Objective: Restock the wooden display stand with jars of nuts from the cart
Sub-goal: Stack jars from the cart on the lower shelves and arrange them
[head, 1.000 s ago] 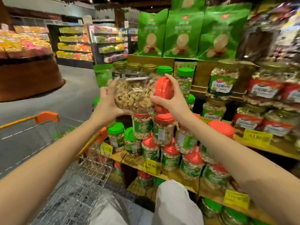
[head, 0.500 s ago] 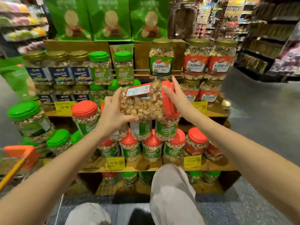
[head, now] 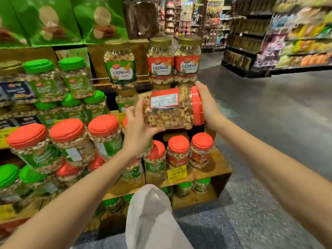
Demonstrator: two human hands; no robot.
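Holds one jar of nuts (head: 168, 114) on its side in the air, in front of the wooden display stand (head: 213, 169) and above the red-lidded jars (head: 190, 151) at its right end. Cups the base with the left grip (head: 138, 128), thumb beneath and fingers curled round the end. Wraps the right grip (head: 206, 105) over the red lid (head: 196, 105). Clamps from both ends, probably to steady a wide, smooth container. Shows the back label upward, so likely calls for righting and front-facing before setting down among the matching row.
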